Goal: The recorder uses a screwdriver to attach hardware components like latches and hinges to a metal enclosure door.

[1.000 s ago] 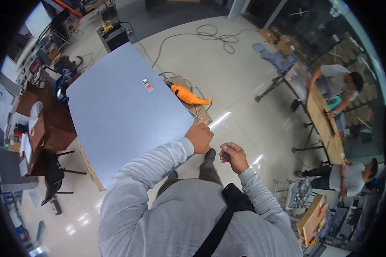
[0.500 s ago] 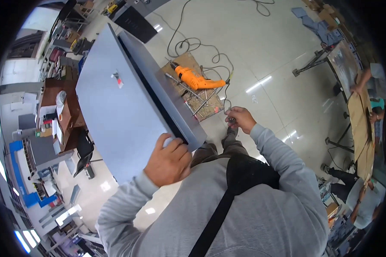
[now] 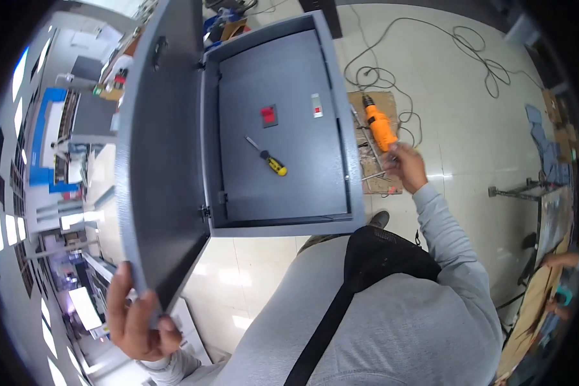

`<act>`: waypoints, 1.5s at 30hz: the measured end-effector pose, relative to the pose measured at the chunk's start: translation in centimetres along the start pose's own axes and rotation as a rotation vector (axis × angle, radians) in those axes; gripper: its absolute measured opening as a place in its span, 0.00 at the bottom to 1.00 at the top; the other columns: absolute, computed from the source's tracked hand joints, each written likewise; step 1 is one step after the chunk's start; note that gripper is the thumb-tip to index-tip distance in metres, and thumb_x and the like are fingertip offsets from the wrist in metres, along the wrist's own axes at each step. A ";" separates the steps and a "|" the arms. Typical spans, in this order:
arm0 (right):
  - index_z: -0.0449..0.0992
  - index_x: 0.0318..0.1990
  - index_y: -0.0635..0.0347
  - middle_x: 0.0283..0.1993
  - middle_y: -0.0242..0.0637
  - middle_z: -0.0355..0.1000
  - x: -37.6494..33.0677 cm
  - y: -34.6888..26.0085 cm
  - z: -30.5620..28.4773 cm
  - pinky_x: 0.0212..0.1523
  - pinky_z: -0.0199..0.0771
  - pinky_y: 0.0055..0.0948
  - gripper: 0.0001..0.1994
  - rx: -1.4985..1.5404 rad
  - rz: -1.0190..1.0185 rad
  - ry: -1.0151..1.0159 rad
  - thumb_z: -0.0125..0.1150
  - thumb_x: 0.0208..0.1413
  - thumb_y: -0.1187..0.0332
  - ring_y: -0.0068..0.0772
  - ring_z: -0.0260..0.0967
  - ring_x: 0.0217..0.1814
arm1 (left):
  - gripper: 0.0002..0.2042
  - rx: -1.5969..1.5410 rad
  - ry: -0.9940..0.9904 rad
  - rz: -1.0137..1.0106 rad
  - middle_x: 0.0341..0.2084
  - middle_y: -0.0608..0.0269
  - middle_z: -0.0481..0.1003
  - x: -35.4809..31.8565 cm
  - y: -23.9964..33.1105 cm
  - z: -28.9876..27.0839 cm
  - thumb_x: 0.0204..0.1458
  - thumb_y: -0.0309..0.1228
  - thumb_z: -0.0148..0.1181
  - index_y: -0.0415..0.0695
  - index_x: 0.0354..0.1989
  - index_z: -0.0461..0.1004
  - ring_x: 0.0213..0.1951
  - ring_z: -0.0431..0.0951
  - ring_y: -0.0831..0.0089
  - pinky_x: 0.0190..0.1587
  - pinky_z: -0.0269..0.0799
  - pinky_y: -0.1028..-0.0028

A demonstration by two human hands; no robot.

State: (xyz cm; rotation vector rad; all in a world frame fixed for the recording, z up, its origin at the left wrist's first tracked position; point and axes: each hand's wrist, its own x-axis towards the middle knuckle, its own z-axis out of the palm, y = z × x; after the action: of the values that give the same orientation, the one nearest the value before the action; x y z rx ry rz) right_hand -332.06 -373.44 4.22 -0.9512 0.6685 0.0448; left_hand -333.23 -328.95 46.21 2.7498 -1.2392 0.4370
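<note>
A grey metal cabinet (image 3: pixel 283 230) stands in front of me with its door (image 3: pixel 170 154) swung wide to the left. My left hand (image 3: pixel 141 321) grips the door's lower near edge, fingers bent around it. Inside, a yellow-and-black screwdriver (image 3: pixel 275 163) lies on the back surface, below a small plate with a red piece (image 3: pixel 268 116) and a pale strip with a red mark (image 3: pixel 316 106). Right of the cabinet, my right hand (image 3: pixel 406 167) is beside the handle of an orange power drill (image 3: pixel 381 127). Its fingers are pinched together; what they hold is too small to make out.
The drill rests on a worn wooden board (image 3: pixel 387 103) with metal rods (image 3: pixel 374 174) and other tools. Black cable (image 3: pixel 402 78) coils over the tiled floor. At the far right stands a metal-legged table (image 3: pixel 540 190); another person's hands (image 3: pixel 560 260) work over brown cardboard (image 3: pixel 531 309).
The cabinet door has swung open to the left with my left hand on its edge, showing the inside and the screwdriver. My right hand has shifted right, beside the drill handle.
</note>
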 end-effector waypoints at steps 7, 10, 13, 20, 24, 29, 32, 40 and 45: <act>0.75 0.44 0.59 0.33 0.34 0.75 1.2 -4.3 5.1 0.30 0.74 0.24 0.11 -0.081 -0.151 -0.029 0.60 0.62 0.61 0.25 0.72 0.27 | 0.25 -0.067 0.128 -0.202 0.58 0.29 0.68 -1.2 -3.0 -3.1 0.55 0.21 0.48 0.33 0.64 0.63 0.58 0.74 0.41 0.60 0.69 0.58; 0.78 0.40 0.59 0.29 0.30 0.74 0.0 -4.0 8.2 0.26 0.69 0.22 0.10 -0.079 -0.238 0.017 0.62 0.61 0.62 0.21 0.68 0.25 | 0.30 -0.013 0.002 -0.437 0.57 0.33 0.70 -0.7 -3.0 -4.9 0.50 0.14 0.47 0.34 0.66 0.61 0.57 0.76 0.44 0.55 0.72 0.64; 0.80 0.33 0.62 0.26 0.26 0.70 0.0 -3.8 9.6 0.25 0.63 0.18 0.10 -0.474 -0.433 -0.023 0.63 0.60 0.64 0.17 0.66 0.26 | 0.30 0.089 -0.116 -0.726 0.57 0.33 0.70 1.1 -3.3 -6.3 0.52 0.15 0.50 0.35 0.67 0.60 0.52 0.78 0.45 0.49 0.75 0.64; 0.79 0.33 0.64 0.24 0.31 0.71 4.1 -4.7 14.9 0.26 0.64 0.21 0.11 -0.548 -0.421 -0.303 0.60 0.61 0.65 0.20 0.67 0.26 | 0.37 0.288 -0.415 -0.769 0.44 0.36 0.75 8.3 -10.7 -6.9 0.57 0.25 0.56 0.45 0.74 0.44 0.40 0.79 0.41 0.42 0.75 0.55; 0.78 0.36 0.63 0.25 0.33 0.71 5.1 -2.9 18.0 0.25 0.67 0.23 0.09 -0.151 -0.035 -0.466 0.58 0.60 0.66 0.23 0.69 0.26 | 0.34 0.101 -0.348 -0.598 0.59 0.37 0.68 11.7 -17.1 -6.6 0.61 0.35 0.56 0.50 0.74 0.49 0.55 0.75 0.53 0.57 0.68 0.64; 0.79 0.39 0.64 0.35 0.53 0.78 6.1 4.1 20.3 0.42 0.75 0.45 0.16 -1.207 -0.401 -0.534 0.60 0.56 0.58 0.53 0.77 0.39 | 0.37 0.045 -0.343 -0.646 0.59 0.40 0.70 17.4 -20.2 -2.5 0.58 0.40 0.57 0.47 0.74 0.48 0.57 0.74 0.57 0.60 0.65 0.69; 0.78 0.39 0.65 0.36 0.53 0.78 4.9 4.4 21.4 0.44 0.75 0.46 0.21 -1.432 -0.370 -0.609 0.61 0.56 0.52 0.53 0.77 0.41 | 0.38 -0.140 -0.376 -0.741 0.59 0.41 0.70 19.6 -21.0 -1.4 0.54 0.39 0.58 0.48 0.73 0.51 0.57 0.74 0.57 0.60 0.66 0.70; 0.78 0.40 0.62 0.42 0.51 0.76 7.9 5.4 22.7 0.44 0.73 0.47 0.18 -1.133 -0.533 -0.443 0.58 0.60 0.53 0.52 0.74 0.44 | 0.20 -0.309 -0.275 -0.860 0.39 0.56 0.79 20.9 -26.2 -2.5 0.53 0.38 0.56 0.38 0.50 0.76 0.38 0.80 0.72 0.48 0.74 0.73; 0.81 0.36 0.56 0.35 0.40 0.75 5.6 3.9 23.4 0.39 0.73 0.45 0.12 -1.464 -0.958 -0.427 0.64 0.53 0.58 0.42 0.73 0.42 | 0.30 -0.209 -0.223 -0.864 0.47 0.51 0.76 20.1 -25.9 -3.0 0.51 0.41 0.60 0.35 0.60 0.69 0.48 0.78 0.67 0.53 0.71 0.73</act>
State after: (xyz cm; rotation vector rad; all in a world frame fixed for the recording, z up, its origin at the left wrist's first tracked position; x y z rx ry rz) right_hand -316.91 -354.59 7.57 -2.4922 -0.4238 -0.1337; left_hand -301.91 -325.56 55.86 2.8408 -0.0226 -0.0843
